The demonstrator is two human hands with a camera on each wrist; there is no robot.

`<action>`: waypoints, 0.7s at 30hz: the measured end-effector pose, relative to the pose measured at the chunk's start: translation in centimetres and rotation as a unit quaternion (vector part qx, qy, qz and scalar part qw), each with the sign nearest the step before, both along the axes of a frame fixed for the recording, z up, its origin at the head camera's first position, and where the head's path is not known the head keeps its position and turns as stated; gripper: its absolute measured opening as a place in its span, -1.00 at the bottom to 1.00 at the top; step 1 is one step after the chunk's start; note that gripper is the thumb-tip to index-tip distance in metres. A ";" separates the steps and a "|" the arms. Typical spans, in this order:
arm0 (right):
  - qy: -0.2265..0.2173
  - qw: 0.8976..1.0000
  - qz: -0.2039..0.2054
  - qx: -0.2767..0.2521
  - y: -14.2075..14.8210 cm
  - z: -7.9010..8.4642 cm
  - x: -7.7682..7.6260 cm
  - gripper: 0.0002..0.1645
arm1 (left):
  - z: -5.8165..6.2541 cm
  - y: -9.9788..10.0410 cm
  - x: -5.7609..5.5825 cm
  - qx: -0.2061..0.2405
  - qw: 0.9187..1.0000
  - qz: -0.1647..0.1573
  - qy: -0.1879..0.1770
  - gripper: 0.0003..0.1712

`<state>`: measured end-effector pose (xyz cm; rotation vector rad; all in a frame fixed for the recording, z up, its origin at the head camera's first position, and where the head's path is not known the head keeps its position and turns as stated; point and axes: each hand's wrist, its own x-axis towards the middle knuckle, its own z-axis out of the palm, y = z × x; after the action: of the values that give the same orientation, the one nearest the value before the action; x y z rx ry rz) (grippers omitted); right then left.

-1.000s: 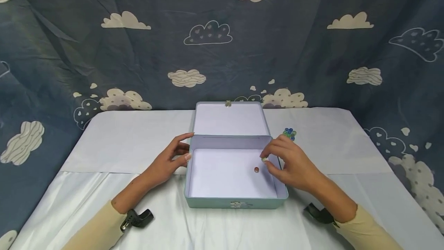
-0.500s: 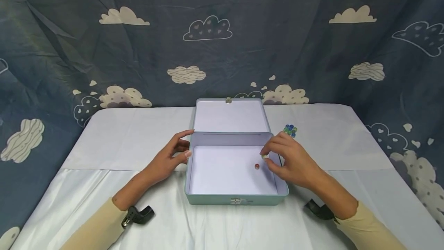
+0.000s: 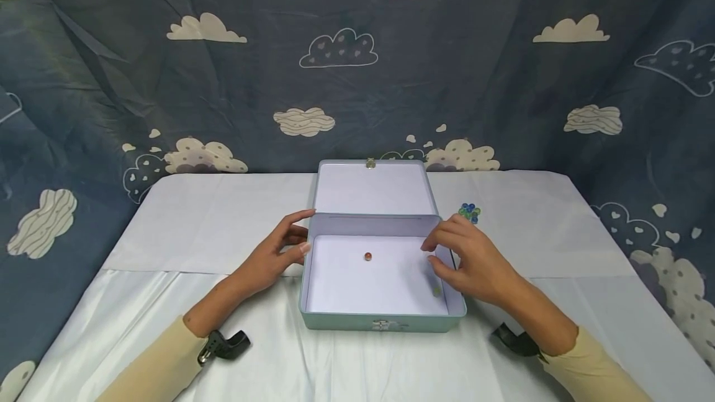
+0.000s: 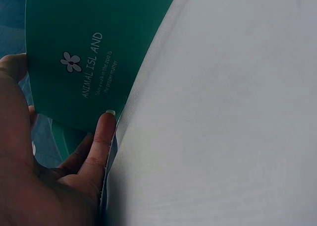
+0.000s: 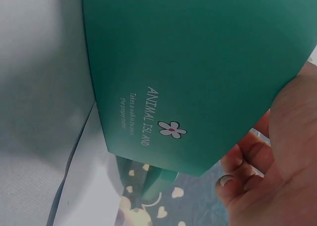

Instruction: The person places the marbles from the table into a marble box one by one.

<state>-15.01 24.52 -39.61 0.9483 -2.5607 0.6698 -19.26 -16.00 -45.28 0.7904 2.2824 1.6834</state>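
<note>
A mint-green tin box (image 3: pixel 385 322) with a white inside stands with its lid (image 3: pixel 373 188) tipped back. My left hand (image 3: pixel 274 256) touches the box's left side, its index fingertip at the back corner and thumb beside the rim. In the left wrist view, a fingertip (image 4: pixel 106 118) lies on the green printed wall (image 4: pixel 114 32). Over the right rim is my right hand (image 3: pixel 466 259), thumb and forefinger apart with nothing between them. Inside, a reddish-brown marble (image 3: pixel 367 257) is near the middle of the floor, and a pale green marble (image 3: pixel 436 291) is near the right wall.
Blue and green marbles (image 3: pixel 469 213) lie clustered on the white cloth (image 3: pixel 536 228) behind the right hand. A dark curtain (image 3: pixel 486 79) with cloud patterns hangs behind the table. Both wrists wear black camera mounts (image 3: pixel 226 346).
My right thumb and forefinger have parted and let go of the pale green marble, now at the right front inside the box. The reddish-brown marble has rolled left. My left hand stays put.
</note>
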 end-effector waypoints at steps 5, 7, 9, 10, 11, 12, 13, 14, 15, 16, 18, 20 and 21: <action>0.013 1.000 0.010 -0.009 0.1 -0.1 -0.1 -0.70 | 0.0 -0.1 0.1 -0.002 1.000 0.003 0.003 -0.27; 0.019 1.000 0.010 -0.014 0.3 -0.1 -0.2 -0.68 | 0.0 -0.1 0.1 -0.002 1.000 0.002 0.004 -0.27; 0.024 0.999 0.010 -0.019 0.5 -0.1 -0.2 -0.66 | 0.0 0.0 0.0 0.000 1.000 0.000 0.006 -0.28; 0.026 0.999 0.010 -0.020 0.6 0.0 -0.2 -0.65 | 0.1 0.0 0.0 0.000 1.000 -0.001 0.006 -0.28; 0.029 0.999 0.010 -0.023 0.7 0.0 -0.3 -0.65 | 0.1 0.0 0.0 0.000 1.000 -0.001 0.006 -0.28; 0.031 0.999 0.011 -0.026 0.8 0.0 -0.3 -0.64 | 0.1 0.0 0.0 0.000 1.000 -0.001 0.005 -0.28; 0.034 0.999 0.013 -0.030 0.9 0.1 -0.4 -0.64 | 0.1 0.0 0.0 0.001 1.000 -0.001 0.006 -0.29; 0.036 0.999 0.014 -0.034 1.0 0.2 -0.4 -0.63 | 0.0 0.0 0.0 0.001 1.000 -0.002 0.006 -0.29; 0.037 0.999 0.014 -0.038 1.1 0.2 -0.5 -0.62 | 0.0 0.0 0.0 0.002 1.000 -0.001 0.007 -0.29; 0.039 0.998 0.015 -0.041 1.2 0.3 -0.6 -0.61 | 0.0 0.0 0.0 0.001 1.000 -0.001 0.007 -0.29; 0.039 0.998 0.010 -0.047 1.5 0.5 -0.7 -0.60 | 0.0 0.0 0.0 0.002 1.000 0.000 0.007 -0.29; 0.039 0.998 -0.002 -0.048 1.8 0.7 -0.8 -0.59 | -0.1 0.0 -0.1 0.001 1.000 0.001 0.007 -0.29; 0.040 0.998 -0.008 -0.048 1.9 0.8 -0.9 -0.60 | -0.1 0.0 -0.1 0.000 1.000 0.002 0.006 -0.29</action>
<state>-15.90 26.44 -38.77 0.9033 -2.4408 0.7295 -19.32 -16.04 -45.38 0.7988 2.2935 1.6863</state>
